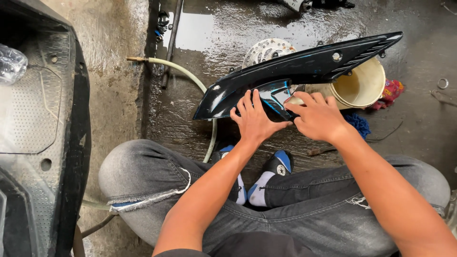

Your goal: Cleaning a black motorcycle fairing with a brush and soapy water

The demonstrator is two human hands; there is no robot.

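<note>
A long glossy black scooter body panel (304, 64) with blue streaks stretches from centre to upper right, above the wet floor. My left hand (253, 119) lies flat with fingers spread on the panel's lower middle part. Next to it on the right, my right hand (318, 116) presses its fingers against the same section, with a small pale thing under the fingertips that I cannot make out. My knees in grey jeans and my blue-and-black shoes (278, 164) are below.
A cream bucket (364, 88) stands behind the panel's right end, with a colourful rag (391, 91) beside it. A brake disc (266, 50) lies behind the panel. A pale hose (183, 71) crosses the wet concrete. A black scooter floorboard (43, 128) fills the left edge.
</note>
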